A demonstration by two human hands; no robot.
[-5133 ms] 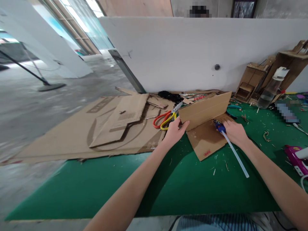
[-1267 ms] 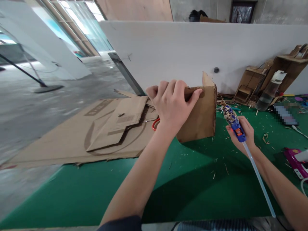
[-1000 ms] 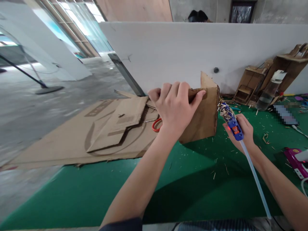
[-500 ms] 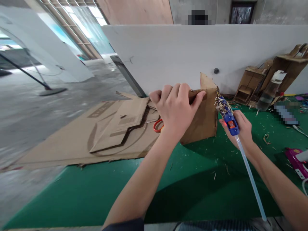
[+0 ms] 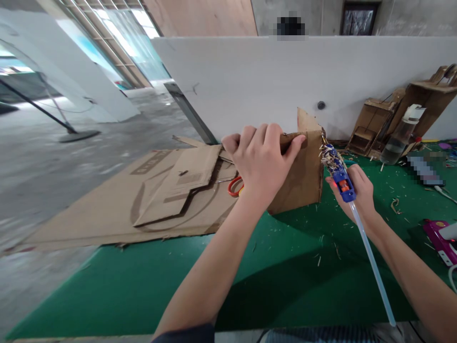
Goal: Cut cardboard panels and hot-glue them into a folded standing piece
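My left hand [image 5: 262, 159] grips the top edge of an upright cardboard piece [image 5: 302, 174], thumb on the near face and fingers over the far side. In my right hand [image 5: 359, 190] is a blue hot glue gun [image 5: 337, 166], its front covered in cardboard scraps. A long clear glue stick [image 5: 373, 267] juts from its back end toward me. The nozzle is at the right edge of the cardboard piece, near its top corner; whether it touches I cannot tell. Behind my left wrist show the red handles of scissors [image 5: 234, 186].
Cut cardboard sheets [image 5: 107, 205] lie on the green table [image 5: 143, 281] at left, overhanging its edge. On the right are cardboard models [image 5: 371, 126], a clear bottle [image 5: 398, 140], a phone [image 5: 424, 170] with a cable, and a magenta device [image 5: 441, 240]. A white partition [image 5: 243, 85] stands behind.
Almost nothing differs. The glue gun and its stick have shifted very slightly, while my left hand and the cardboard piece hold their place.
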